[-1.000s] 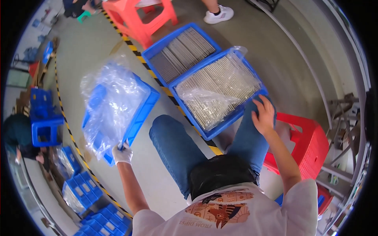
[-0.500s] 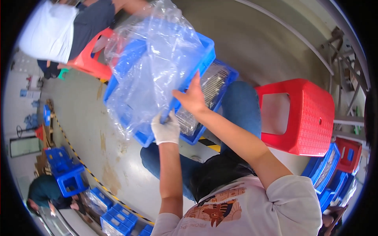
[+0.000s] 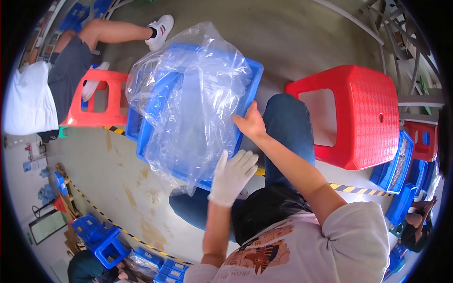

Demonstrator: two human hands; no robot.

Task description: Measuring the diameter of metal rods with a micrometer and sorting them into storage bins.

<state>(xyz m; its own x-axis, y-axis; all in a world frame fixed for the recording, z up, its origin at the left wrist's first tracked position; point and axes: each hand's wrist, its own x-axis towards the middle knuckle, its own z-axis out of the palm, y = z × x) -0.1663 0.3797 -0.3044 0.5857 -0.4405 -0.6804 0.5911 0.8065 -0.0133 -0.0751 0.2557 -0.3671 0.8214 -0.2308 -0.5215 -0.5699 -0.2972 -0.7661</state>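
A blue plastic crate (image 3: pixel 255 78) lies in front of my knees, lined with a clear plastic bag (image 3: pixel 200 115) that spills over its far and left sides. Part of another blue crate (image 3: pixel 133 123) shows beneath it on the left. My bare right hand (image 3: pixel 252 123) grips the crate's right rim, thumb toward the inside, with the other fingers partly hidden. My left hand (image 3: pixel 233 177), in a white glove, is raised beside the near right corner. Its fingers are stretched out and it holds nothing.
A red stool (image 3: pixel 373 118) stands close on my right. At the far left a person (image 3: pixel 35 96) sits by another red stool (image 3: pixel 101 106), one shoe (image 3: pixel 161 33) beyond the crates. Blue crates (image 3: pixel 396 162) sit at the right; striped tape (image 3: pixel 361 190) marks the floor.
The tilted, lined crate has come down level, covering the crate of metal parts seen on the right. My left hand let go of its rim and moved right; my right hand stays on it.
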